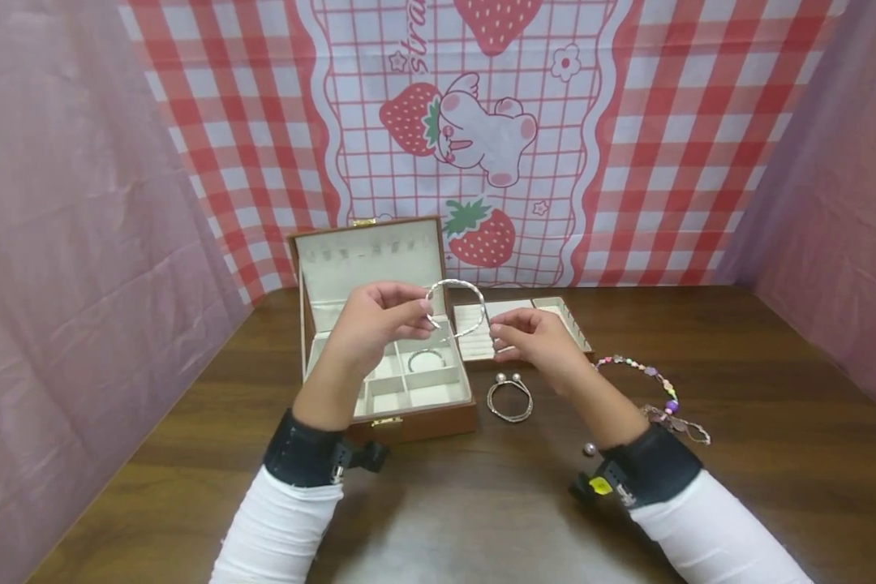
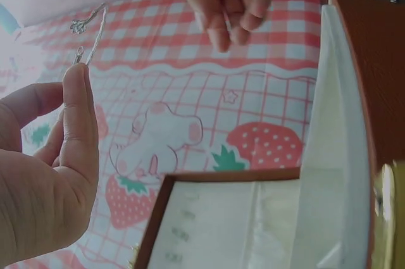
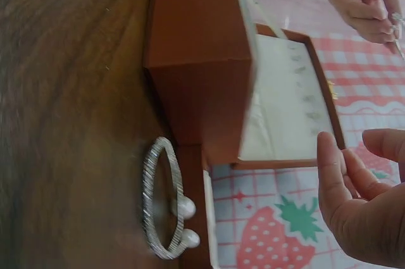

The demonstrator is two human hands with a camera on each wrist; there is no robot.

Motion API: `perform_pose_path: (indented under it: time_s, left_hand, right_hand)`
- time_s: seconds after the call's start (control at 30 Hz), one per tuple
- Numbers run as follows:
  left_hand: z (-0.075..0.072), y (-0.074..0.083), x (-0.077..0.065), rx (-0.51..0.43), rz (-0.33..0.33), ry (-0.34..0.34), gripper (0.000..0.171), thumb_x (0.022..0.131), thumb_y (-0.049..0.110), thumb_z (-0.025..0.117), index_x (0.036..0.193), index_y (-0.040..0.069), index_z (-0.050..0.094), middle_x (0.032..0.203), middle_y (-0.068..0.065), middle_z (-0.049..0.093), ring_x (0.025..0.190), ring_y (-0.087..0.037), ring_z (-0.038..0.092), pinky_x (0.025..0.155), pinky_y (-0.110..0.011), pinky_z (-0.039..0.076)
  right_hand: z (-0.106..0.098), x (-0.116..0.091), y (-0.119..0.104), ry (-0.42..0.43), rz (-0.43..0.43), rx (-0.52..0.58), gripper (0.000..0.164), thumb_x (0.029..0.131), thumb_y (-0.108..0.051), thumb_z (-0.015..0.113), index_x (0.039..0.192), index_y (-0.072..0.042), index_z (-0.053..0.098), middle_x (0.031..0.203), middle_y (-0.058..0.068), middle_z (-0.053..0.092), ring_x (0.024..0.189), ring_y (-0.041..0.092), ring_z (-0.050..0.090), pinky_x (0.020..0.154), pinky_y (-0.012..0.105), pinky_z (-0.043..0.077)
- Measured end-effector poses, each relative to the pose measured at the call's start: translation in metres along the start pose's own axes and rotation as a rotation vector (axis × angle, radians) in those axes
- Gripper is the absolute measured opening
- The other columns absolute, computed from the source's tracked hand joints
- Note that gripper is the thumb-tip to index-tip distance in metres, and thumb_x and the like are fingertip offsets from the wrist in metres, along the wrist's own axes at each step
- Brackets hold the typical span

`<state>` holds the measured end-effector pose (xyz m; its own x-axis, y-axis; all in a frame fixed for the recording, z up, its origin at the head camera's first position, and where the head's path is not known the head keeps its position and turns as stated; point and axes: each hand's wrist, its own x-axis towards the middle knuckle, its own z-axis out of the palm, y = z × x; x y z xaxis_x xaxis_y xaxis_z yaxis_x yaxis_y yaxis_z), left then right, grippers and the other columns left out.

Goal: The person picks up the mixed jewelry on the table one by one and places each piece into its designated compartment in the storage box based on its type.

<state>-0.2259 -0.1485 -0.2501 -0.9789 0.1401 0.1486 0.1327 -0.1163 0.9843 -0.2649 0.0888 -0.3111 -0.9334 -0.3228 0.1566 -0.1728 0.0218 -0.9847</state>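
Note:
A silver twisted bangle [image 1: 461, 281] is held up over the jewelry box [image 1: 423, 423], pinched between the thumb and fingers of my left hand [image 1: 365, 324]. The left wrist view shows the bangle [image 2: 98, 36] edge-on, with an ornament at its end. To its right hovers my right hand [image 1: 543, 339], thumb and fingers loosely bent and apart; nothing lies between them in the right wrist view. The box stands with its lid up, and another thin silver bangle [image 1: 427, 352] lies in one of its compartments.
Right of the box is a cream tray [image 1: 472, 331] with ring rolls. Before it lies a silver bangle with two pearl ends [image 1: 509, 418]. Farther right are a colourful beaded bracelet [image 1: 669, 391], a pale bracelet [image 1: 695, 431] and a small pearl-like piece [image 1: 590, 448]. A checked strawberry cloth [image 1: 642, 203] hangs behind.

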Motion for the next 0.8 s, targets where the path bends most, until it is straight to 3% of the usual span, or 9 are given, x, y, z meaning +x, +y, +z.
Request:
perform_pose_path:
  time_s: [0.33, 0.57, 0.8]
  left_hand:
    - [-0.038, 0.002, 0.009, 0.020, -0.078, 0.093, 0.025, 0.091, -0.003, 0.064, 0.113, -0.015, 0.058, 0.084, -0.013, 0.067, 0.066, -0.018, 0.068, 0.072, -0.034, 0.059]
    - [-0.064, -0.001, 0.024, 0.085, -0.132, 0.073, 0.023, 0.091, -0.007, 0.060, 0.111, -0.016, 0.057, 0.077, -0.009, 0.067, 0.063, -0.016, 0.067, 0.069, -0.032, 0.059]
    - [-0.086, -0.002, 0.042, 0.167, -0.207, 0.036, 0.029, 0.093, -0.006, 0.057, 0.118, -0.019, 0.051, 0.073, -0.010, 0.067, 0.063, -0.016, 0.067, 0.069, -0.030, 0.059]
  right_hand:
    - [0.022, 0.013, 0.022, -0.129, 0.172, -0.140, 0.038, 0.097, -0.009, 0.057, 0.124, 0.017, 0.052, 0.119, 0.029, 0.058, 0.086, 0.021, 0.064, 0.078, 0.032, 0.057]
    - [0.029, 0.016, 0.030, -0.179, 0.249, -0.140, 0.044, 0.096, -0.007, 0.059, 0.130, 0.017, 0.046, 0.124, 0.029, 0.055, 0.097, 0.028, 0.062, 0.079, 0.038, 0.057]
    - [0.034, 0.016, 0.031, -0.203, 0.244, -0.146, 0.043, 0.093, 0.000, 0.060, 0.130, 0.018, 0.045, 0.120, 0.032, 0.056, 0.101, 0.039, 0.064, 0.076, 0.039, 0.058]
